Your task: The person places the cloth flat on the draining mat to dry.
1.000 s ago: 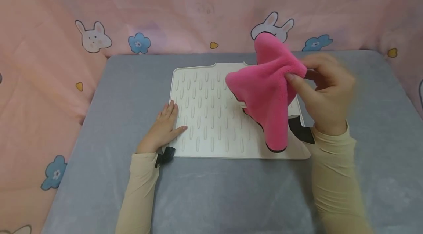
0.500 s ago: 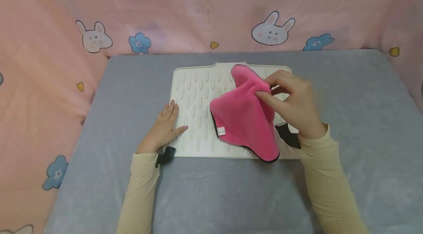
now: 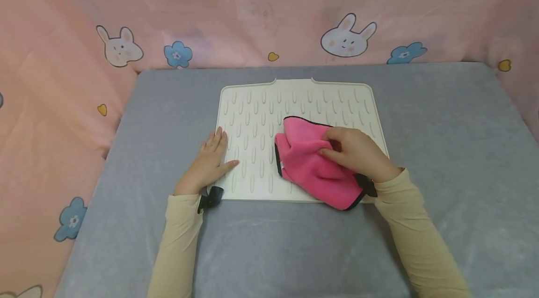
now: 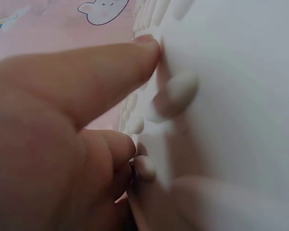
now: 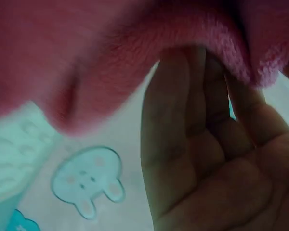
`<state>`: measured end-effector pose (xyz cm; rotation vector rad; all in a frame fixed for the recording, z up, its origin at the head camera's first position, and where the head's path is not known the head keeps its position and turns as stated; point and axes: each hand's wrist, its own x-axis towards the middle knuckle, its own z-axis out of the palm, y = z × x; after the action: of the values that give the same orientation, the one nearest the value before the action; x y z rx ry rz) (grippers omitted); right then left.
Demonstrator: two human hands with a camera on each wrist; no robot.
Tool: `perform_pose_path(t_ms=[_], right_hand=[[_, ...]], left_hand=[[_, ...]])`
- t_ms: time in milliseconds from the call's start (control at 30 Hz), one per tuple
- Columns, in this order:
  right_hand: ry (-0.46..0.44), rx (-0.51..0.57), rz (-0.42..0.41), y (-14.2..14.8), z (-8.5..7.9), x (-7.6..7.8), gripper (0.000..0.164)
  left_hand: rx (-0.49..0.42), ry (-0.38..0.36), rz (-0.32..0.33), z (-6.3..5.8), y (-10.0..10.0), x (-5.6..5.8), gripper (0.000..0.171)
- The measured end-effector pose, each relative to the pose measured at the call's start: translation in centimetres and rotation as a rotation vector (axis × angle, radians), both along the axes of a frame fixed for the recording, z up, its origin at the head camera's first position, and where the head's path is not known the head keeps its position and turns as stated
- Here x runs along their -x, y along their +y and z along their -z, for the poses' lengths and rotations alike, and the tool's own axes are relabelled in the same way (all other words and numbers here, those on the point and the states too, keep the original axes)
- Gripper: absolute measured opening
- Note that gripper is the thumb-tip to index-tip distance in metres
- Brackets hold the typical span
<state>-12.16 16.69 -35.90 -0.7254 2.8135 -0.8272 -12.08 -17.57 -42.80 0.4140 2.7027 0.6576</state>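
A bunched pink cloth with dark edging lies on the right half of a white ridged mat. My right hand pinches a fold of that cloth between thumb and fingers; in the right wrist view the plush cloth hangs over the fingertips of the hand. My left hand rests with straight fingers on the mat's left edge. Close up in the left wrist view, the thumb of the left hand lies along the mat's raised bumps. The cloth hides part of the mat beneath it.
The mat lies on a grey cloth-covered table. Behind and to the left hangs a pink curtain printed with rabbits and flowers. A black wrist camera mount sits at the left wrist.
My right hand has moved left and down with the pink cloth, from above the mat onto it. The cloth is now bunched lower. The left hand has stayed in place.
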Motion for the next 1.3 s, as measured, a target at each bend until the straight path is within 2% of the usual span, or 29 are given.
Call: perform_pose_path(t_ms=[100, 167, 267, 333, 400, 500, 633, 733, 833, 933, 1067, 1300], right_hand=[[-0.046, -0.013, -0.057, 0.4, 1.0, 0.2, 0.011], [-0.076, 0.018, -0.077, 0.8, 1.2, 0.3, 0.01], [-0.091, 0.087, -0.068, 2.0, 0.9, 0.7, 0.01], [-0.082, 0.126, -0.033, 2.9, 0.6, 1.1, 0.012], [-0.079, 0.145, 0.023, 3.9, 0.4, 1.4, 0.014], [-0.105, 0.141, 0.114, 5.2, 0.6, 1.8, 0.019], [-0.187, 0.073, 0.17, 6.2, 1.5, 2.3, 0.027], [-0.275, 0.028, 0.14, 6.3, 2.5, 2.5, 0.031], [-0.328, 0.022, 0.108, 5.9, 3.3, 2.6, 0.035], [-0.315, 0.034, 0.098, 5.4, 3.5, 2.7, 0.033], [-0.277, 0.066, 0.123, 5.1, 3.3, 2.8, 0.023], [-0.233, 0.184, 0.137, 5.3, 2.8, 2.9, 0.011]], left_hand=[[-0.006, 0.028, -0.003, -0.6, 0.2, -0.1, 0.075], [-0.013, 0.071, -0.008, -1.4, 0.6, -0.1, 0.068], [-0.044, 0.145, -0.007, -2.6, 1.5, 0.3, 0.058], [-0.114, 0.162, -0.005, -3.1, 2.4, 0.9, 0.051], [-0.214, 0.147, 0.004, -3.1, 3.4, 1.9, 0.045], [-0.38, 0.104, 0.014, -2.2, 5.4, 3.4, 0.037], [-0.51, 0.105, 0.037, -0.8, 7.8, 4.9, 0.033], [-0.524, 0.112, 0.058, -0.3, 9.2, 5.3, 0.034], [-0.488, 0.101, 0.072, 0.1, 9.9, 5.1, 0.035], [-0.465, 0.104, 0.075, 0.2, 10.3, 4.9, 0.035], [-0.505, 0.107, 0.065, -0.1, 10.3, 4.6, 0.034], [-0.58, 0.008, -0.005, -0.8, 9.8, 4.7, 0.024]])
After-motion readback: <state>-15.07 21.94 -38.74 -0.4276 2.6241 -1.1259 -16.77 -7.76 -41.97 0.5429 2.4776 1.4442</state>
